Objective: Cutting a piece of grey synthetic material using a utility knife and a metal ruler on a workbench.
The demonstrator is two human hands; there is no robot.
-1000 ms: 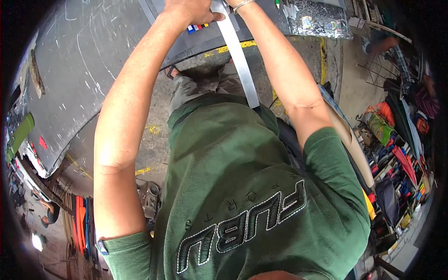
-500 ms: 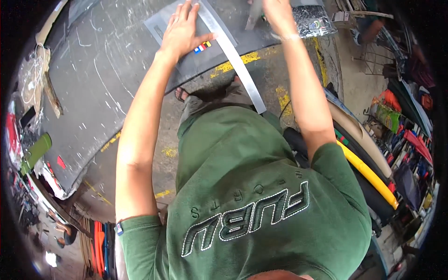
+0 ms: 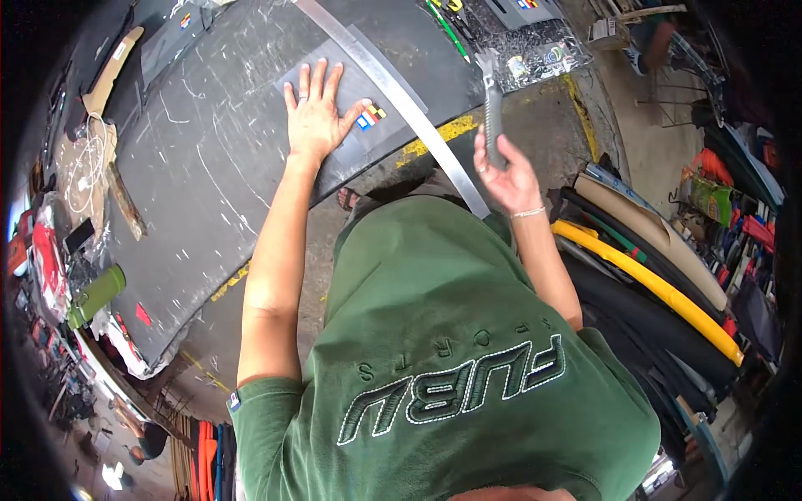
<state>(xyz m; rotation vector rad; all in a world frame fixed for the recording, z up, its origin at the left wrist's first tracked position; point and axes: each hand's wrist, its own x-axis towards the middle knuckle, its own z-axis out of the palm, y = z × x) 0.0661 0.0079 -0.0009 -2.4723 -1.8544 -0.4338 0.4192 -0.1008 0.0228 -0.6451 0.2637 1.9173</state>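
Observation:
My left hand [image 3: 313, 117] lies flat on a grey sheet [image 3: 368, 144], its fingers spread. The thumb tip is beside a small multicoloured patch [image 3: 369, 117] on that sheet. A long metal ruler [image 3: 409, 104] crosses the sheet to the right of my left hand, and its near end juts past the table edge toward my shirt. In my right hand [image 3: 511, 177] is a slim grey utility knife [image 3: 491, 108], held upright in the picture beyond the table edge. My fingers hold its lower end. The blade cannot be made out.
The dark, scratched worktable [image 3: 209, 142] fills the upper left. A green pencil [image 3: 447, 32] and clear plastic wrap [image 3: 535, 63] lie at its right side. At left are a green bottle [image 3: 98, 294] and a phone [image 3: 78, 236]. Rolls of material, one yellow [image 3: 652, 284], stand at right.
My right hand has come back from the far side of the table toward my body, with the knife now plainly visible. My left thumb has left the ruler and the hand has shifted left on the sheet.

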